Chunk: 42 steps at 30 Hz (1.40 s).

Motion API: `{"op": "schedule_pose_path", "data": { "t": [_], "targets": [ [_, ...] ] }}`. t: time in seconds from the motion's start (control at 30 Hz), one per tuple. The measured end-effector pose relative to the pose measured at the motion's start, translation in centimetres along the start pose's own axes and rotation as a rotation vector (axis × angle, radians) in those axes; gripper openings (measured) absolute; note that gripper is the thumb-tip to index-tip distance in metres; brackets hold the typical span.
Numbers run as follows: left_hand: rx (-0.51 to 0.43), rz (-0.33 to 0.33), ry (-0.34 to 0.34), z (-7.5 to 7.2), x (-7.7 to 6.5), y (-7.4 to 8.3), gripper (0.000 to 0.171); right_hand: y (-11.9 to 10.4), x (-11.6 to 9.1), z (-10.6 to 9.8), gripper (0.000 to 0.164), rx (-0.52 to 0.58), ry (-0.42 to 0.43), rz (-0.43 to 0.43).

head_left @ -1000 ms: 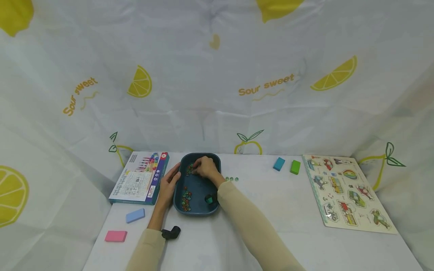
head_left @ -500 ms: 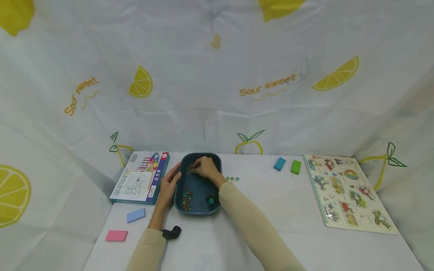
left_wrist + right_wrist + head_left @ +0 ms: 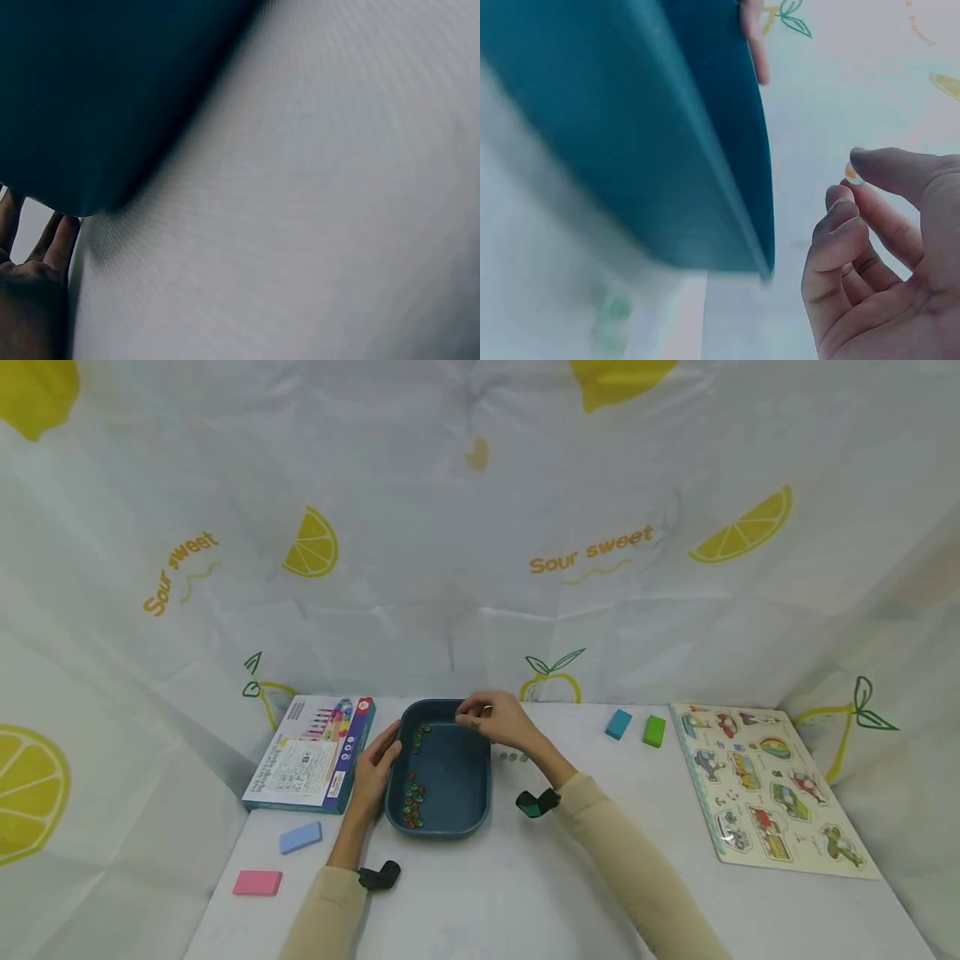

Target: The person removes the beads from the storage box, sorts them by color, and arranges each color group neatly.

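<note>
A clear bead (image 3: 853, 174) hangs pinched near the tray (image 3: 453, 781).

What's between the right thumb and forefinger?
A small, clear bead with an orange patch, pinched by the right hand; the right wrist view shows it.

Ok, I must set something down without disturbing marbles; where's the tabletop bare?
Widest: between the right sleeve and puzzle board, in front of the blue block and green block. Another: between that and the left sleeve, in front of the tray. Crowded: left of the tray, with printed box, pale-blue block and pink block; right of it, three marbles by the right hand.
</note>
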<state>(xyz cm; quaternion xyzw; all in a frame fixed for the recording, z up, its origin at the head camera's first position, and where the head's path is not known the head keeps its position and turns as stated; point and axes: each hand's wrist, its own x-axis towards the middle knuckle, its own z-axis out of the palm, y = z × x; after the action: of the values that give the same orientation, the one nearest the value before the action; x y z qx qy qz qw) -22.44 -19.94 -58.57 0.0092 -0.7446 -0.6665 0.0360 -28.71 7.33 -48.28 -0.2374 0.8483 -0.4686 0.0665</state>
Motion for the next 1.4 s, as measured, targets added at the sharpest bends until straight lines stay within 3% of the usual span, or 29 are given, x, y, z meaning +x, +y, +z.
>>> {"op": "schedule_pose_path", "data": {
  "t": [0.17,0.43,0.9,1.4],
  "targets": [
    [0.007,0.006,0.002,0.1,-0.2,0.0,0.049,2.7,-4.2,-1.4,0.013,-0.049,0.022,0.052],
    [-0.012,0.015,-0.006,0.0,-0.1,0.2,0.049,6.7,-8.5,-0.2,0.008,-0.135,-0.006,0.069],
    [-0.019,0.01,-0.018,0.0,-0.1,0.1,0.047,7.1,-9.0,1.2,0.007,-0.187,0.047,0.064],
    [-0.001,-0.008,0.0,-0.2,-0.1,-0.1,0.046,6.5,-9.0,0.5,0.011,-0.171,0.085,0.061]
  ]
}}
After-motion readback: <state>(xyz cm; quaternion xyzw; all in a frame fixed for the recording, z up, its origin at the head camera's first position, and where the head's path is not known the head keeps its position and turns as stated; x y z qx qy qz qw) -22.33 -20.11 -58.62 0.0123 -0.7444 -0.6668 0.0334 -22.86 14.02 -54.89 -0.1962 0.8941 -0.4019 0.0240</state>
